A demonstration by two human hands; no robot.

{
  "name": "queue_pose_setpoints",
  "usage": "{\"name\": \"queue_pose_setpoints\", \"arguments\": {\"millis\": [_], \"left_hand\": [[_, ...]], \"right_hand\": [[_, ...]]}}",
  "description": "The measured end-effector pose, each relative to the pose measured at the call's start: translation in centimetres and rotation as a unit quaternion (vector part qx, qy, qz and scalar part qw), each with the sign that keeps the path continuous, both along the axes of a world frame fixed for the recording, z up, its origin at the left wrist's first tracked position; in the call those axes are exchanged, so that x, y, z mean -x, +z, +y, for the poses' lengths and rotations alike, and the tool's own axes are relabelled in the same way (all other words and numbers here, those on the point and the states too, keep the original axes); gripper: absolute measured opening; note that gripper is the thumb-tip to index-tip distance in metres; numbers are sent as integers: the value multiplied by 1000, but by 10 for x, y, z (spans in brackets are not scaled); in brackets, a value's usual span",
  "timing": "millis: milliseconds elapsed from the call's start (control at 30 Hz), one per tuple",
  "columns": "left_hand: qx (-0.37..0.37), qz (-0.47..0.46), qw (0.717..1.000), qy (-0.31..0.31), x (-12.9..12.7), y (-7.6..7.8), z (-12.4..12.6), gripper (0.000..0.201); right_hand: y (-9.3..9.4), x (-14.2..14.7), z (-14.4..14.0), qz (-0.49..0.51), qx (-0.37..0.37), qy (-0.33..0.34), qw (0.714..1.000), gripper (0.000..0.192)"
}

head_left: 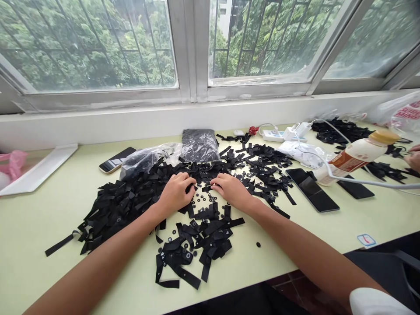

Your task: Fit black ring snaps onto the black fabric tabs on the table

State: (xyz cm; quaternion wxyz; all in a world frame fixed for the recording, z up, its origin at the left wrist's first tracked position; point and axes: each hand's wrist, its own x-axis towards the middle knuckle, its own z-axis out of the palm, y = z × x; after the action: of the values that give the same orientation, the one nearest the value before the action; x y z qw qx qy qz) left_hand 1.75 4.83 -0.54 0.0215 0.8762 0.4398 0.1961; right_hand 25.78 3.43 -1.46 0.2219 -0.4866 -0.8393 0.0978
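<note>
Both forearms reach in; left hand and right hand should keep curled fingers pinching one strap clear of the pile.

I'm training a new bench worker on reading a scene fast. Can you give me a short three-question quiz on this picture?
1. True or false: both hands rest on the pile of black fabric strips.
2. Which lies left of the pile? A) smartphone B) bottle C) power strip
3. What is the bottle lying on?

Key:
1. True: left hand and right hand meet at the pile's middle, fingers curled.
2. A, the smartphone; the bottle and power strip are to the right.
3. It lies tipped across a dark tablet on the table.
</note>
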Motion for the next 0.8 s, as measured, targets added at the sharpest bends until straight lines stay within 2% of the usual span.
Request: {"name": "queue_pose_setpoints", "arguments": {"millis": [133,233,333,400,467,567,667,733,800], "left_hand": [[-12,-15,1000,4,0,2,-4,27],[-31,-10,997,-63,-1,5,-7,30],[-32,33,988,-146,-4,7,-9,33],[-20,57,983,-170,-7,7,-8,33],[-3,62,983,-171,-8,5,-6,32],[30,45,987,-153,-8,2,-3,34],[69,31,989,-129,-8,3,-3,38],[95,24,989,-114,-9,7,-4,37],[120,18,988,-96,-11,11,-5,33]], "right_hand": [[3,-1,0,-41,7,-27,999,12],[5,-4,1,-65,9,-44,997,11],[7,-7,1,-80,14,-54,995,11],[7,-7,0,-68,16,-62,996,13],[8,-5,-1,-17,35,-77,996,14],[9,0,-4,141,113,-81,980,21],[9,5,-6,301,205,-52,930,32],[8,7,-6,361,253,-44,897,37],[7,8,-7,388,284,-45,876,39]]}}
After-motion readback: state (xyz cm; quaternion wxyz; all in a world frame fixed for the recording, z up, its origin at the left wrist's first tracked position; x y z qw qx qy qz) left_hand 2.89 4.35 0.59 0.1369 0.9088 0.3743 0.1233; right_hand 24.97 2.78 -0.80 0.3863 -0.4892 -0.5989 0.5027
